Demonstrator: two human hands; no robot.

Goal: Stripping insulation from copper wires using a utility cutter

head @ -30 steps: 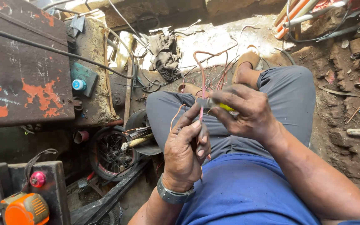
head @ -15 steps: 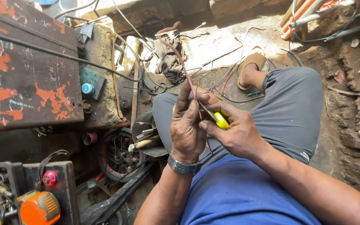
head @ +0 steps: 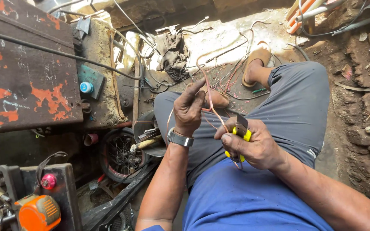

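Right hand (head: 253,147) sits low over the lap, fist closed around yellow-handled pliers (head: 240,136); the dark nose pokes up past the knuckles and appears to bite the thin reddish wire (head: 213,107). Can't tell how hard the tool is squeezed.

Left hand (head: 189,109) is higher and further out, fingertips pinching the same wire, the wire running taut between the two hands and curving on above the fingers. A wristwatch (head: 180,138) sits on that wrist.

To do it well, in my judgement: keep the pliers square to the wire, squeeze only enough to hold, pull with the left hand along the wire's line, not sideways, so strands don't nick or snap.

Beyond the knees: a tangle of loose wires (head: 232,72) on the ground, a dark rag (head: 174,51). Left side: small spoked wheel (head: 118,154), rusty red-patched metal panel (head: 22,81).
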